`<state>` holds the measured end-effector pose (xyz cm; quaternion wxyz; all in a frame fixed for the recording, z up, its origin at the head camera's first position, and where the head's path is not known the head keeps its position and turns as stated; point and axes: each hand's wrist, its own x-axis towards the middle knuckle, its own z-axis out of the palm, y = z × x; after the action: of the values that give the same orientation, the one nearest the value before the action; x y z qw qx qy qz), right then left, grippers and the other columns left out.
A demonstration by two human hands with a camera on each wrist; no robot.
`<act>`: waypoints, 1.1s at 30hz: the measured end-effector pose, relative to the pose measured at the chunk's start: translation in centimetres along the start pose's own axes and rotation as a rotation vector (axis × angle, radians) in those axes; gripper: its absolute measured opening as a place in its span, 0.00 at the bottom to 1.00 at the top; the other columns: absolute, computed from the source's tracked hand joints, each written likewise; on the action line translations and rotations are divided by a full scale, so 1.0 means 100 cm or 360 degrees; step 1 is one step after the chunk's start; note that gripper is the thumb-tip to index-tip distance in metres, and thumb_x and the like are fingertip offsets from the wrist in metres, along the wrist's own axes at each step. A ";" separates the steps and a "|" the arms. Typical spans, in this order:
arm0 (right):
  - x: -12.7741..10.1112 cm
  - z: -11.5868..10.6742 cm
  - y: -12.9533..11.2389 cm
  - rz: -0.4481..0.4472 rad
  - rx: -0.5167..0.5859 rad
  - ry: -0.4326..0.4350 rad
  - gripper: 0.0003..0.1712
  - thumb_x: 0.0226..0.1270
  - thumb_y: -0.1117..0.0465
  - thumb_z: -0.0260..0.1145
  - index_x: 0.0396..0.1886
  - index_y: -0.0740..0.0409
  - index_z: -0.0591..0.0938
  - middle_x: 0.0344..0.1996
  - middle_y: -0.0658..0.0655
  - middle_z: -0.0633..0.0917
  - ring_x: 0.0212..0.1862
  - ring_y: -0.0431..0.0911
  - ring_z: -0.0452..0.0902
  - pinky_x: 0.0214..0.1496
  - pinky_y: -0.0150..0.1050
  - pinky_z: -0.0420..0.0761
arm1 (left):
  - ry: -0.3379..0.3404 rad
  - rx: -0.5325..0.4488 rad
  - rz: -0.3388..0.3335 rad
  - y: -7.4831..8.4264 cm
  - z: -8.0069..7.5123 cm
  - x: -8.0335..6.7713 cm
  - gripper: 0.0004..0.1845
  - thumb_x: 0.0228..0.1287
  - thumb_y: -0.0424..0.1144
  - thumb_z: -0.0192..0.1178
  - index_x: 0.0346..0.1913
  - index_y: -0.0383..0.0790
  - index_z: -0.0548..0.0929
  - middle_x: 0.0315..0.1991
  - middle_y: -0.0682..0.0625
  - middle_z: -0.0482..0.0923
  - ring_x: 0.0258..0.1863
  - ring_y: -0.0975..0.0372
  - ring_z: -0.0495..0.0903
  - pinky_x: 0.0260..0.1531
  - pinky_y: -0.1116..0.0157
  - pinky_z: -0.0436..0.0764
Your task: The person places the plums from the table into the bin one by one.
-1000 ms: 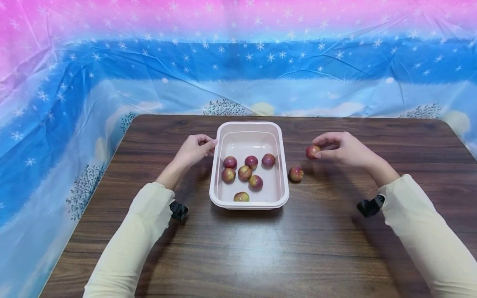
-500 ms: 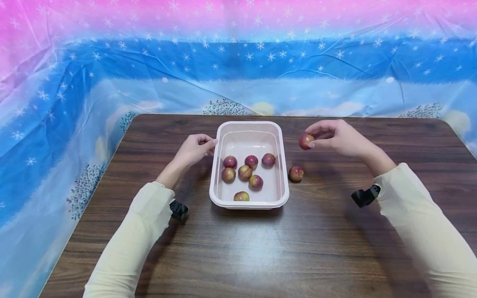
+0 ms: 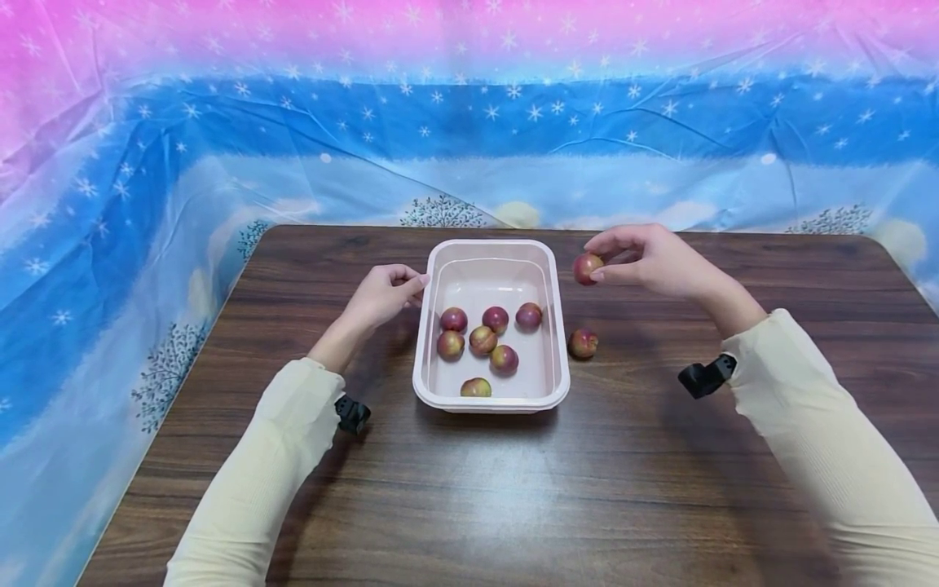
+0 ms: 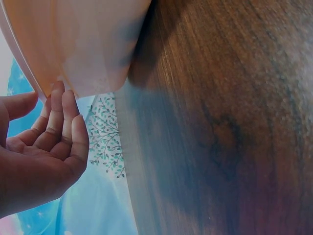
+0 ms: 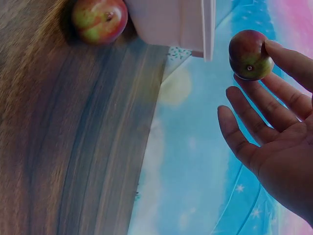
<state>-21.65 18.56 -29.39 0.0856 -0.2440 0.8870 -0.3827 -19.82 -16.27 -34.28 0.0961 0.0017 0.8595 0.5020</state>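
Note:
A pale pink plastic tub stands on the table with several red and yellow-green plums inside. My left hand pinches the tub's left rim; in the left wrist view its thumb is at the rim and its fingers lie against the outer wall of the tub. Between thumb and fingertips, my right hand holds a plum in the air, just right of the tub's far right side. The right wrist view shows this held plum beyond the tub's rim.
One more plum lies on the dark wooden table, close to the tub's right wall. Behind the table hangs a blue and pink snowflake cloth. Each wrist wears a black camera.
My right hand has carried its plum left and away from me, rising toward the tub's right side. The left hand, the tub and the other plums stay where they were.

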 end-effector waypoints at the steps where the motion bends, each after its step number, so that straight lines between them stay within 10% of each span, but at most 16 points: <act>1: 0.001 0.000 -0.001 -0.0007 0.0006 0.0003 0.19 0.56 0.64 0.68 0.49 0.61 0.79 0.42 0.58 0.82 0.42 0.44 0.77 0.39 0.32 0.75 | -0.0001 0.0004 0.0003 0.000 0.000 0.000 0.16 0.68 0.41 0.51 0.42 0.27 0.77 0.33 0.39 0.78 0.38 0.47 0.78 0.44 0.55 0.76; 33: 0.021 0.032 -0.026 -0.0188 0.0025 -0.0133 0.19 0.56 0.64 0.68 0.49 0.61 0.79 0.45 0.56 0.81 0.45 0.46 0.75 0.44 0.43 0.75 | -0.0012 0.0020 -0.0017 0.001 0.000 0.000 0.16 0.68 0.41 0.51 0.44 0.28 0.77 0.35 0.38 0.79 0.40 0.46 0.78 0.45 0.55 0.76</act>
<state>-21.42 13.93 -29.65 0.1018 -0.3111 0.8635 -0.3836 -19.83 -16.25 -34.21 0.1020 -0.0003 0.8623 0.4960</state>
